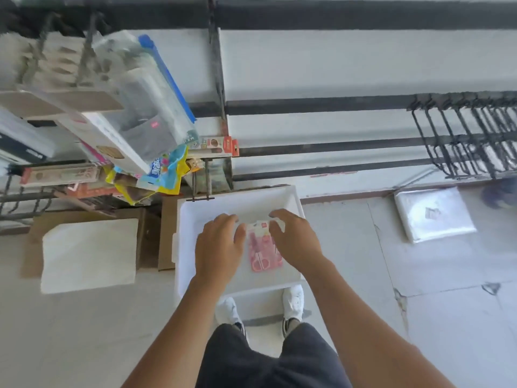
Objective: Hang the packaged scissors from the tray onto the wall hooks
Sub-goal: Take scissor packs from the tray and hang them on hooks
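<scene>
A pink packaged pair of scissors [263, 252] lies flat in the white tray [240, 201] on the floor in front of me. My left hand [219, 246] rests palm down just left of the pack, its fingertips near the pack's top left corner. My right hand [293, 239] is on the right side, fingers curled over the pack's white top edge and touching it. Whether either hand has a real grip on the pack is not visible. Empty black wall hooks [461, 135] stick out from the slatted wall at the right.
Hooks at the left carry several hung packages [145, 107]. A cardboard box with a white sheet [89, 253] sits left of the tray. A wrapped flat package [433, 214] lies on the tiled floor at the right. My white shoes [292, 301] stand just behind the tray.
</scene>
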`<move>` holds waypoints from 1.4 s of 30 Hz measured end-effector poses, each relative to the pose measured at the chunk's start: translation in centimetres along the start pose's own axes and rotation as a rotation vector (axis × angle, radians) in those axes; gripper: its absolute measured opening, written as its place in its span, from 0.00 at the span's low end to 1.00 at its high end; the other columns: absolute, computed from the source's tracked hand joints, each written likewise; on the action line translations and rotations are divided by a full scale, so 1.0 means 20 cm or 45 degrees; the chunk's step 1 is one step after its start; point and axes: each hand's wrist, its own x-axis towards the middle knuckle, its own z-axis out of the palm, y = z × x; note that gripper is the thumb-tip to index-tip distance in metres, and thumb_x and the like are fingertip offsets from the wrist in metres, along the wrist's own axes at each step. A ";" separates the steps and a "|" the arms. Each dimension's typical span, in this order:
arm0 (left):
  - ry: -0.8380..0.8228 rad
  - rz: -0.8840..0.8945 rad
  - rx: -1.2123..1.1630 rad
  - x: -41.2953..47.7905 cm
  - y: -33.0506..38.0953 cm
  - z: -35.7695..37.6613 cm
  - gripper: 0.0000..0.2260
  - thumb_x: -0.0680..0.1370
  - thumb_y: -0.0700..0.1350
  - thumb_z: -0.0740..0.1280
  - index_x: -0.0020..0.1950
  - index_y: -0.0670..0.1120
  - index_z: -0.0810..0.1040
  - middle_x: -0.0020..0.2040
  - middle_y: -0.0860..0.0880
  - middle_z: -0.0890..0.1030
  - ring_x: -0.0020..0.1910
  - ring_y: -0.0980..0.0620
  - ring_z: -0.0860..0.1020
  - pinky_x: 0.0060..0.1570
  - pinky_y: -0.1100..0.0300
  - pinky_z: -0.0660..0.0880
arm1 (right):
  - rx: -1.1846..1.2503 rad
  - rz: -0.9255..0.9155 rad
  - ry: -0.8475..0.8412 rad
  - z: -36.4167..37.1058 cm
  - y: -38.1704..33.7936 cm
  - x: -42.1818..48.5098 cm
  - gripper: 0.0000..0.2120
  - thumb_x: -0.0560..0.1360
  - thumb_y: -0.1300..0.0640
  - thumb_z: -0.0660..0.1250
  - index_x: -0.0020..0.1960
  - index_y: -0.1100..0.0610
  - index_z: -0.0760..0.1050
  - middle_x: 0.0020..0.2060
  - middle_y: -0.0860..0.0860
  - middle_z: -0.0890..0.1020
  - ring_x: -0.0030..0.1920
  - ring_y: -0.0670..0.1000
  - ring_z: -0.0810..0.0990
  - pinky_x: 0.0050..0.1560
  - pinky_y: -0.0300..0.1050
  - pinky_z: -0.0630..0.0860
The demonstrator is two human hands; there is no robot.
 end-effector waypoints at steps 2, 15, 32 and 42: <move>-0.053 -0.064 -0.110 0.00 -0.03 0.10 0.15 0.82 0.49 0.63 0.64 0.42 0.80 0.63 0.44 0.82 0.61 0.44 0.80 0.57 0.56 0.74 | 0.115 0.077 -0.052 0.08 0.08 0.05 0.16 0.80 0.50 0.60 0.65 0.45 0.77 0.59 0.46 0.84 0.52 0.51 0.84 0.57 0.45 0.78; -0.340 -0.672 -0.342 0.14 -0.06 0.84 0.20 0.80 0.56 0.61 0.64 0.43 0.75 0.56 0.44 0.83 0.46 0.48 0.81 0.40 0.60 0.77 | 0.360 0.220 -0.152 0.36 0.40 0.34 0.16 0.80 0.54 0.58 0.65 0.51 0.78 0.64 0.50 0.81 0.51 0.53 0.83 0.49 0.45 0.79; -0.178 -1.011 -0.772 0.26 -0.11 0.91 0.12 0.74 0.38 0.70 0.56 0.47 0.76 0.51 0.48 0.83 0.43 0.49 0.83 0.36 0.54 0.81 | 0.339 0.343 -0.169 0.52 0.49 0.47 0.21 0.80 0.56 0.57 0.72 0.54 0.71 0.69 0.51 0.76 0.63 0.55 0.78 0.62 0.52 0.76; -0.024 -0.953 -1.082 0.26 -0.17 0.58 0.11 0.73 0.40 0.75 0.53 0.48 0.79 0.47 0.51 0.85 0.42 0.51 0.85 0.30 0.63 0.77 | -0.081 0.436 -0.217 0.77 0.51 0.51 0.44 0.74 0.47 0.70 0.80 0.54 0.48 0.64 0.57 0.68 0.65 0.59 0.68 0.61 0.54 0.72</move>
